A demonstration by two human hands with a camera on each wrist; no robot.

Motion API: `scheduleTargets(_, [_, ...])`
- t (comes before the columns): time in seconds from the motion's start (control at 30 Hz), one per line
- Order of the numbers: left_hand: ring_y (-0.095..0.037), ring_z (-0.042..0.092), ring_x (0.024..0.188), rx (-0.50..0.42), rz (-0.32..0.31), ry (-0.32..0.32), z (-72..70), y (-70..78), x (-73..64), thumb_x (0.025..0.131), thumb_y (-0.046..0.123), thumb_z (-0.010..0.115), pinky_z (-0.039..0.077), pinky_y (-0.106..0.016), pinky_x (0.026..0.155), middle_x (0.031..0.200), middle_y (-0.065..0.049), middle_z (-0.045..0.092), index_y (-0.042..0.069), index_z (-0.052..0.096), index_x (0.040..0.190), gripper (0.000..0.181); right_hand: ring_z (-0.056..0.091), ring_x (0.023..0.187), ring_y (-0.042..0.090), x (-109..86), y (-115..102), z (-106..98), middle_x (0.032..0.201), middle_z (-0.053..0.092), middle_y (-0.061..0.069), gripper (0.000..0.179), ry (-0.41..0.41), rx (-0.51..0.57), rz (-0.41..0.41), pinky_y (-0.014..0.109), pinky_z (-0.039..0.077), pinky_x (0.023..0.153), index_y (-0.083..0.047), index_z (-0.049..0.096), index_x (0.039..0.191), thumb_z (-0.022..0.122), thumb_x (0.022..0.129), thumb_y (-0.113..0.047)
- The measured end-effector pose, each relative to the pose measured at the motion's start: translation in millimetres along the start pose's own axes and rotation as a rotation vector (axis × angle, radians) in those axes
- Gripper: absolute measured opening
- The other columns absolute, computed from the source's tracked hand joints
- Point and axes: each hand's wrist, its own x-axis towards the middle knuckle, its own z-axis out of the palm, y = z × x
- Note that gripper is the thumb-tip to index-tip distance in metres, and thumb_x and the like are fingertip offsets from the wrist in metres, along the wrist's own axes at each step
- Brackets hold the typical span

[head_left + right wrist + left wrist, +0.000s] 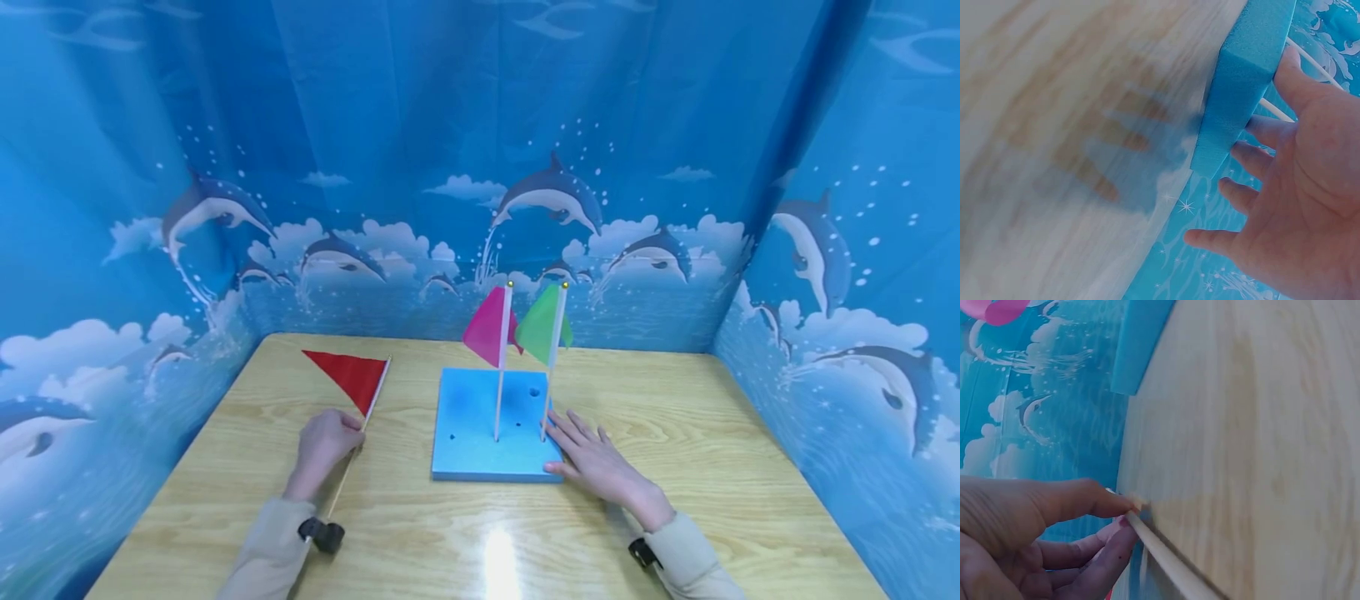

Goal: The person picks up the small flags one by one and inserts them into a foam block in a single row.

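Observation:
My left hand (324, 443) pinches the thin wooden stick of a red triangular flag (354, 377) between thumb and fingers, left of a blue foam board (468, 457). In the left wrist view the stick (1172, 565) runs from the fingertips toward the lower right, low over the table. The board has several holes. A pink flag (486, 329) stands upright near its middle, and a green flag (538, 327) stands near its right edge. My right hand (603, 468) rests with spread fingers against the board's right side; in the right wrist view its thumb is at the foam edge (1238, 87).
The light wood table (405, 542) lies under everything. Blue curtains (420, 125) with dolphins and clouds enclose its back and both sides. Each wrist wears a black camera band, the left camera (324, 535) close to the stick's lower end.

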Motion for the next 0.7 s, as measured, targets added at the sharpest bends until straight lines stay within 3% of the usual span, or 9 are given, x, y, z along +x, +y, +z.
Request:
scheduleTargets(0.17, [-0.021,0.067,0.078,-0.073,-0.058,-0.052,-4.3,6.2,4.9,0.086,0.012,0.069,0.052,-0.032,0.066,0.093,-0.013,0.075,-0.003,0.074,0.108,0.027,0.015,0.153,0.044,0.3,-0.3,0.2,0.166,0.023,0.014,0.069,0.001,0.008,0.004,0.078,0.014,0.113,-0.011,0.032,0.159,0.053,0.103,-0.047])
scheduleTargets(0.33, [-0.016,0.067,0.078,-0.269,-0.105,-0.089,-9.3,18.2,10.0,0.095,0.012,0.066,0.057,-0.027,0.068,0.098,-0.015,0.072,-0.005,0.068,0.118,0.029,0.015,0.152,0.044,0.2,-0.4,0.4,0.166,0.023,0.015,0.069,0.005,0.004,0.001,0.079,0.015,0.113,-0.010,0.032,0.159,0.053,0.103,-0.046])
scheduleTargets(0.43, [-0.018,0.069,0.084,-0.408,-0.094,-0.083,-10.4,25.6,13.2,0.098,0.012,0.066,0.062,-0.030,0.072,0.105,-0.018,0.071,-0.006,0.065,0.122,0.031,0.016,0.152,0.044,0.1,-0.5,0.4,0.166,0.024,0.015,0.069,0.008,0.004,-0.001,0.079,0.015,0.113,-0.010,0.032,0.159,0.054,0.103,-0.046])
scheduleTargets(0.53, [-0.018,0.071,0.088,-0.526,-0.041,-0.058,-10.2,34.4,15.8,0.098,0.010,0.067,0.063,-0.029,0.075,0.109,-0.022,0.071,-0.009,0.063,0.125,0.033,0.016,0.152,0.044,0.2,-0.5,0.4,0.166,0.024,0.015,0.069,0.008,0.005,-0.003,0.079,0.015,0.113,-0.010,0.033,0.158,0.054,0.103,-0.045])
scheduleTargets(0.7, [-0.017,0.072,0.092,-0.625,0.039,-0.030,-7.4,51.4,17.7,0.098,0.011,0.067,0.062,-0.024,0.076,0.116,-0.026,0.069,-0.008,0.060,0.129,0.037,0.015,0.152,0.044,0.3,0.2,0.8,0.166,0.024,0.014,0.069,0.008,-0.001,-0.004,0.079,0.015,0.113,-0.011,0.032,0.159,0.053,0.104,-0.046])
